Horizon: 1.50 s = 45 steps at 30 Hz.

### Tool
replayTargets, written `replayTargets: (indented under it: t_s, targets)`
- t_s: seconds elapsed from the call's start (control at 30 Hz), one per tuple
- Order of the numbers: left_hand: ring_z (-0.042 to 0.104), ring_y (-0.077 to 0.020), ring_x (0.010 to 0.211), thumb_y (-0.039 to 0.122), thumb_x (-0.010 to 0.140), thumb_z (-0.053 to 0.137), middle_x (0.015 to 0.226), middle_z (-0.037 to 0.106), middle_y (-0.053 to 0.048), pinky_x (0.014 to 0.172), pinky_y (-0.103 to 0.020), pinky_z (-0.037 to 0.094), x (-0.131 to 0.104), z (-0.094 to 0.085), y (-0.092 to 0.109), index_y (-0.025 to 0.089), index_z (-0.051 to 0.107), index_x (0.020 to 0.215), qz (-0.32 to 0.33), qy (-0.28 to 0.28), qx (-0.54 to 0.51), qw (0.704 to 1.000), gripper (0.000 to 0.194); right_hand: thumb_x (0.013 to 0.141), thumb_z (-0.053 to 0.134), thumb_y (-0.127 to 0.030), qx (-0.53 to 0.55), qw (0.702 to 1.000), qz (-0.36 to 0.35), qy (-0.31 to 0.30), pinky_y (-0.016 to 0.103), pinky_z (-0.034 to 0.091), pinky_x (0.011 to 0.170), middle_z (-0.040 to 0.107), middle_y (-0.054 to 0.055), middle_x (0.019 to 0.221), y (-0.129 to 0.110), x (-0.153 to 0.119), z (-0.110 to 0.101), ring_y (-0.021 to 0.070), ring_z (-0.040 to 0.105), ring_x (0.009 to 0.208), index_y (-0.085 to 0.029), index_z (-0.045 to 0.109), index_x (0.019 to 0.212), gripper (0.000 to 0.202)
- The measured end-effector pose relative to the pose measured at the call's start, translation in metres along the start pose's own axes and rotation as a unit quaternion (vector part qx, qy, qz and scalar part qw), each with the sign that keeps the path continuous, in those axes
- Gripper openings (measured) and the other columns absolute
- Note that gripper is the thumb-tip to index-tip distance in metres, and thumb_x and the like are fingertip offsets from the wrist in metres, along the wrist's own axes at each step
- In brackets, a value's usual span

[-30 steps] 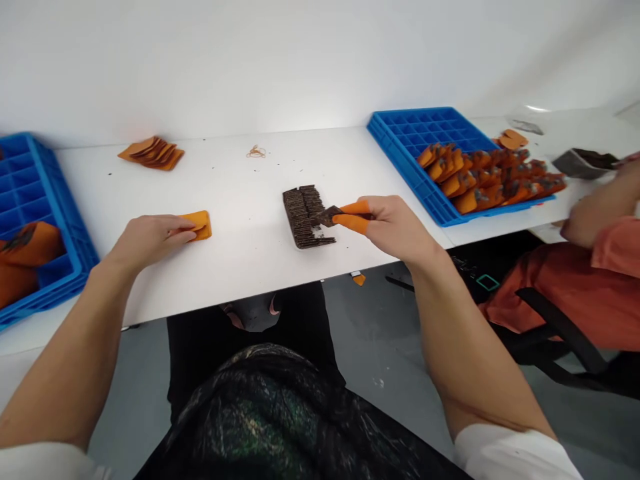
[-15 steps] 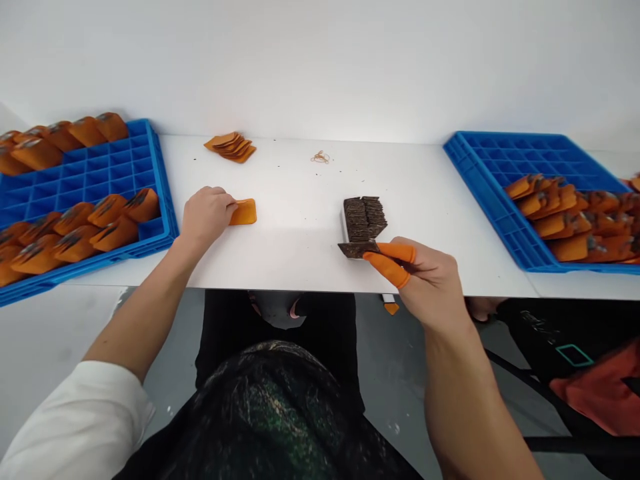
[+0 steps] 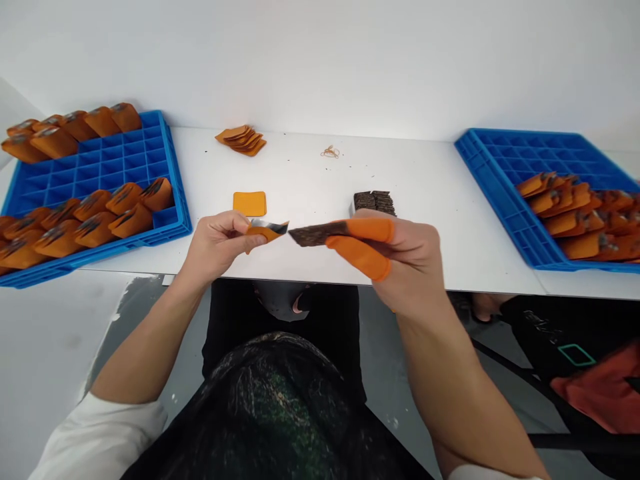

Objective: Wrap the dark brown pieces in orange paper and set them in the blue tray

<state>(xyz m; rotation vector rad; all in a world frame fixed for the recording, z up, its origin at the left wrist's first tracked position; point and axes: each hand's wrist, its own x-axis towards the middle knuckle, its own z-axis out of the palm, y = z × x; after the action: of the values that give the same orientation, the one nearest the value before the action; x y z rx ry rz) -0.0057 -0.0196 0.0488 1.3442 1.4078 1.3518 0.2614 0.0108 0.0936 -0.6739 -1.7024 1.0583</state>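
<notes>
My left hand (image 3: 220, 241) pinches a small orange pouch (image 3: 267, 231), whose silvery inside shows at its gaping mouth. Close to that mouth is the tip of a thin dark brown flaky slab (image 3: 315, 234), gripped between the thumb and finger of my right hand (image 3: 400, 250). Orange finger cots cover those two fingertips. The slab and pouch look almost touching; whether they meet I cannot tell. Behind my left hand lies a flat stack of orange pouches (image 3: 249, 203). A block of stacked dark slabs (image 3: 374, 200) sits behind my right hand, partly hidden by it.
At the left, a blue divided tray (image 3: 107, 167) holds upright filled orange pouches. Another blue tray (image 3: 493, 193) with orange pouches stands right. Farther back are a loose fan of pouches (image 3: 243, 140) and some rubber bands (image 3: 330, 152). A person's dark clothing (image 3: 535, 333) shows at the right.
My left hand has lifted a pouch off the flat stack and moved toward me, its mouth now gaping. My right hand has carried the dark slab leftward from the block to the pouch.
</notes>
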Motion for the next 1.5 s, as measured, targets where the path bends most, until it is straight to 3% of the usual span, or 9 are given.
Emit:
replayTargets:
  t_s: [0.2,0.53,0.67,0.83,0.93,1.03,1.2,1.3,1.5]
  targets:
    - [0.066,-0.0171,0.068,0.03,0.07,0.094,0.069,0.069,-0.002,0.058,-0.028,0.045,-0.013,0.002,0.002,0.018,0.064,0.06,0.015,-0.027,-0.024,0.999,0.033,0.095,0.08,-0.036,-0.04,0.998,-0.027,-0.039,0.028,0.038,0.056,0.066,-0.001,0.071,-0.002,0.013,0.021,0.0116,0.051,0.064,-0.028,0.088,0.097,0.012]
    - [0.062,-0.015,0.065,0.032,0.077,0.093,0.072,0.07,-0.002,0.057,-0.028,0.044,-0.016,0.002,0.002,0.018,0.067,0.064,0.053,-0.039,0.013,0.998,0.032,0.102,0.068,-0.03,-0.211,0.971,-0.069,-0.087,0.029,0.038,0.057,0.063,0.0,0.07,-0.004,0.011,0.018,0.0123,0.049,0.061,-0.025,0.087,0.105,0.021]
    - [0.063,-0.0159,0.067,0.032,0.08,0.092,0.073,0.071,-0.002,0.061,-0.03,0.046,-0.016,0.002,0.002,0.019,0.071,0.068,0.074,-0.033,0.049,0.996,0.027,0.103,0.064,-0.027,-0.295,0.945,-0.111,-0.092,0.031,0.036,0.059,0.062,0.002,0.07,-0.004,0.01,0.017,0.0143,0.051,0.063,-0.021,0.086,0.101,0.023]
    - [0.065,-0.0156,0.07,0.032,0.084,0.088,0.078,0.075,-0.002,0.064,-0.029,0.05,-0.016,0.004,0.008,0.02,0.075,0.075,0.129,-0.035,0.096,0.986,0.02,0.105,0.061,-0.029,-0.423,0.887,-0.159,-0.095,0.035,0.03,0.062,0.059,0.005,0.068,-0.002,0.009,0.02,0.0167,0.043,0.065,-0.02,0.077,0.075,0.035]
    - [0.067,-0.0162,0.072,0.034,0.088,0.085,0.082,0.077,-0.003,0.065,-0.029,0.052,-0.016,0.006,0.011,0.021,0.079,0.082,0.149,-0.049,0.123,0.98,0.015,0.106,0.058,-0.029,-0.454,0.869,-0.158,-0.117,0.037,0.028,0.062,0.058,0.006,0.068,-0.002,0.009,0.02,0.0176,0.04,0.065,-0.02,0.069,0.066,0.043]
    - [0.069,-0.0174,0.075,0.035,0.09,0.083,0.085,0.079,-0.004,0.067,-0.029,0.054,-0.018,0.005,0.008,0.022,0.082,0.088,0.145,-0.058,0.126,0.98,0.013,0.108,0.054,-0.032,-0.429,0.883,-0.141,-0.131,0.036,0.03,0.063,0.061,0.007,0.073,0.001,0.009,0.016,0.018,0.043,0.068,-0.019,0.075,0.077,0.04]
    - [0.071,-0.0209,0.082,0.038,0.09,0.084,0.09,0.079,-0.006,0.072,-0.033,0.056,-0.021,0.003,-0.001,0.022,0.082,0.091,0.097,-0.04,0.058,0.993,0.017,0.097,0.074,-0.045,-0.235,0.964,-0.001,-0.123,0.029,0.04,0.06,0.067,0.002,0.082,0.016,0.005,0.011,0.0131,0.049,0.066,-0.021,0.08,0.121,0.034]
    - [0.07,-0.0212,0.081,0.041,0.088,0.086,0.088,0.078,-0.006,0.072,-0.034,0.057,-0.022,0.004,-0.005,0.021,0.082,0.09,0.075,-0.048,0.02,0.996,0.021,0.096,0.075,-0.037,-0.127,0.983,0.064,-0.119,0.027,0.04,0.058,0.068,-0.001,0.078,0.026,0.002,0.016,0.011,0.051,0.064,-0.023,0.084,0.108,0.021]
    - [0.071,-0.0192,0.083,0.037,0.086,0.089,0.096,0.08,-0.006,0.073,-0.032,0.058,-0.024,0.003,-0.007,0.023,0.083,0.102,0.085,0.002,0.0,0.996,0.022,0.093,0.074,-0.029,-0.101,0.991,0.055,-0.074,0.027,0.036,0.056,0.067,-0.002,0.07,0.03,0.0,0.023,0.0098,0.049,0.06,-0.024,0.087,0.091,0.014]
